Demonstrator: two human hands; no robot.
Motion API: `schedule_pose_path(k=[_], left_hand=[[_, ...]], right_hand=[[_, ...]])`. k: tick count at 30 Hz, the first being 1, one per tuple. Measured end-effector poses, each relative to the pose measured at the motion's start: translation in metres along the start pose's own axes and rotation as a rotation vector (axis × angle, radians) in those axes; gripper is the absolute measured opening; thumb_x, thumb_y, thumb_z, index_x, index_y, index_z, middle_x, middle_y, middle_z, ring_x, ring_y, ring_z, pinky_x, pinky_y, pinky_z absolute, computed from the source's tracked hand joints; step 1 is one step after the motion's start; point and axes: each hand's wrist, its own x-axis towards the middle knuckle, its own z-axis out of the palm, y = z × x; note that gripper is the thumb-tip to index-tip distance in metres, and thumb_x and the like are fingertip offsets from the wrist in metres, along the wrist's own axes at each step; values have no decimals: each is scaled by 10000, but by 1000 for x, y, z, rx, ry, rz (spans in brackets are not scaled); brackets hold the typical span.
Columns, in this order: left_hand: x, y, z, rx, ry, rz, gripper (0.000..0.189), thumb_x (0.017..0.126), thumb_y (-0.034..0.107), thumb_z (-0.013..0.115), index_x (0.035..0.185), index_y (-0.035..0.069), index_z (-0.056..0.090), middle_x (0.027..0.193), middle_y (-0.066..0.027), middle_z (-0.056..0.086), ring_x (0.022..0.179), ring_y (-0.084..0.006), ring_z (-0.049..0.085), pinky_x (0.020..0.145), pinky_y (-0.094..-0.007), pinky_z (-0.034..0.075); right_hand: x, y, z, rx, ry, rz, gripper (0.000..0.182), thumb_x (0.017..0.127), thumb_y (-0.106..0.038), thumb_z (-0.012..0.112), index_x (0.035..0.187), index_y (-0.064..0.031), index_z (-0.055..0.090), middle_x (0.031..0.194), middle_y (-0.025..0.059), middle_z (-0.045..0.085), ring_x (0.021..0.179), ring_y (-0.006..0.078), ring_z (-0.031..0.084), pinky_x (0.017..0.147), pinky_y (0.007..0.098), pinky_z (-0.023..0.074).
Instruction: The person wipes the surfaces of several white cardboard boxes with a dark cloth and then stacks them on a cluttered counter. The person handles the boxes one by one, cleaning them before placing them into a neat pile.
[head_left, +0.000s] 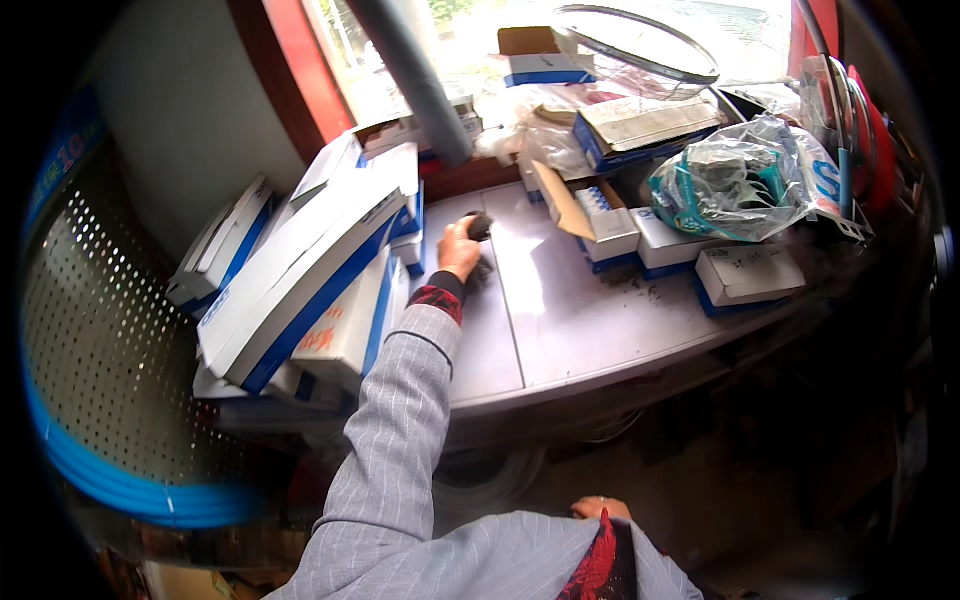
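My left hand (458, 250) reaches far forward over a pale tabletop (577, 330), its fingers closed around a dark fuzzy clump (479, 226). Whether the clump is a rag or a brush is not plain. More dark material (478, 274) shows on the table beside my wrist. Long white-and-blue cardboard boxes (300, 281) are stacked just left of my forearm. My right hand (602, 508) hangs low in front of my body, below the table edge. Only part of it shows, and its fingers are mostly hidden.
An opened small box (607, 229) and a closed box with handwriting (750, 276) stand on the right. Behind them lies a clear plastic bag (735, 180). A grey pipe (412, 82) slants down before the window. Blue coiled tubing (150, 499) and a perforated metal panel (112, 337) are at left.
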Motion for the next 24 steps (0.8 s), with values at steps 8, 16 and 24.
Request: schedule_pose_path(k=[8, 16, 24], left_hand=[[-11, 3, 5, 45, -390, 75, 413, 678, -22, 511, 1028, 117, 681, 1027, -140, 637, 973, -302, 599, 884, -355, 466], [-194, 172, -11, -613, -673, 354, 429, 589, -99, 516, 961, 43, 673, 1005, -132, 633, 950, -291, 589, 867, -345, 450], [-200, 181, -96, -656, -524, 220, 562, 591, -108, 429, 1105, 29, 612, 1141, -161, 549, 1116, -308, 492, 1005, -353, 362]], right_hand=[[-29, 30, 30, 124, -108, 128, 270, 858, -280, 520, 1001, -73, 619, 980, 110, 635, 952, 284, 605, 804, 362, 487], [35, 12, 7, -162, -62, -183, 217, 807, -252, 509, 914, -105, 626, 894, 117, 619, 852, 303, 613, 698, 402, 495], [48, -26, -21, -140, -29, -241, 204, 785, -210, 509, 920, -115, 628, 878, 81, 615, 814, 282, 622, 694, 389, 506]])
